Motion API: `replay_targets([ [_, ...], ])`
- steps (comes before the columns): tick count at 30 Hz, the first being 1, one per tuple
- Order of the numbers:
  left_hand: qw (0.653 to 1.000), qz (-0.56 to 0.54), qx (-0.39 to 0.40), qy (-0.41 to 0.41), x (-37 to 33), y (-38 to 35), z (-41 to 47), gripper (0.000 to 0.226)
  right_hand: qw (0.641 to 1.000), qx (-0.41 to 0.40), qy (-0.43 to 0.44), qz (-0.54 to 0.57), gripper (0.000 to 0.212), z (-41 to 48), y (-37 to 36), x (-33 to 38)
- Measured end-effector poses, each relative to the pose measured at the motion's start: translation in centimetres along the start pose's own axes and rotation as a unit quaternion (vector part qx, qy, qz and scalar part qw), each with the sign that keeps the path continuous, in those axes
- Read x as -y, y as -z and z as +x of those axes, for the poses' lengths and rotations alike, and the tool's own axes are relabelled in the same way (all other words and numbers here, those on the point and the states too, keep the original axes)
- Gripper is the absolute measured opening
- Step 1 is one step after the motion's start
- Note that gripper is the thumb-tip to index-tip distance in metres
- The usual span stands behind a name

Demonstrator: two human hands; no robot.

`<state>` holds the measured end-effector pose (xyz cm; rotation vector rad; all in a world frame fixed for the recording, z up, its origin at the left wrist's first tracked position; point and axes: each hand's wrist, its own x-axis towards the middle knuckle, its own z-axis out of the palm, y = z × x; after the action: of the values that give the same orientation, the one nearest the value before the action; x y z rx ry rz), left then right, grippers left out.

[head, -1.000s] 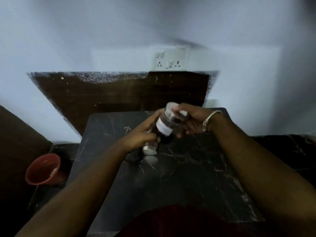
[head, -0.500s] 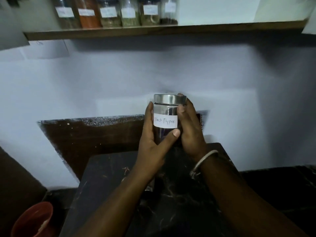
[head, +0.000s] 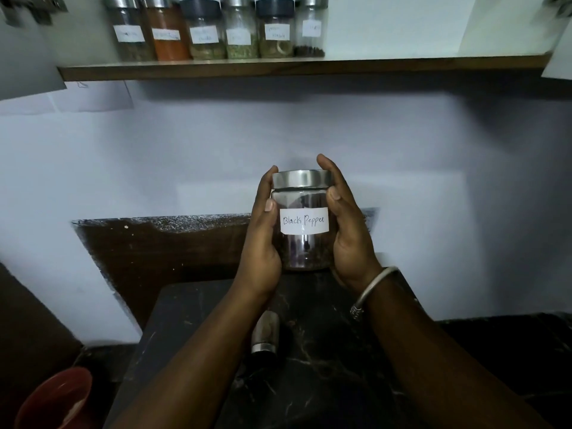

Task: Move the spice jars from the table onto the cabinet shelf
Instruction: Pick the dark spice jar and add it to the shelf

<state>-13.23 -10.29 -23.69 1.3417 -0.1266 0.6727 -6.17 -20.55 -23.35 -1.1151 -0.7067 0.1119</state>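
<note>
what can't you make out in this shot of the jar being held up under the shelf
Head view only:
- Labels on the six shelf jars: motion blur leaves the handwriting illegible.
- Small jar on the table: left forearm covers part of it; contents and label hidden.
- Black Pepper jar: its sides are covered by the left hand and right hand.
- Red bowl: cut off by the bottom edge.
</note>
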Motion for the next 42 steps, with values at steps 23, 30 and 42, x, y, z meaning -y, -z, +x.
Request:
replay_targets([
  [23, 1.000, -0.007, -0.002, 0.000, -0.8, -0.9, 0.8, 0.043, 1.000, -0.001, -0.009, -0.028, 0.060, 0.5, 0.2, 0.7],
  [30, 1.000, 0.004, 0.020, -0.021, -1.3, -1.1, 2.0, 0.044, 0.992, 0.007, 0.032, -0.124, 0.065, 1.1, 0.7, 2.0],
  [42, 0.987, 0.092, 0.011, -0.130, -6.3, -4.6, 10.7, 0.051, 0.950, 0.040, 0.104, -0.292, 0.093, 8.6, 3.0, 10.9],
])
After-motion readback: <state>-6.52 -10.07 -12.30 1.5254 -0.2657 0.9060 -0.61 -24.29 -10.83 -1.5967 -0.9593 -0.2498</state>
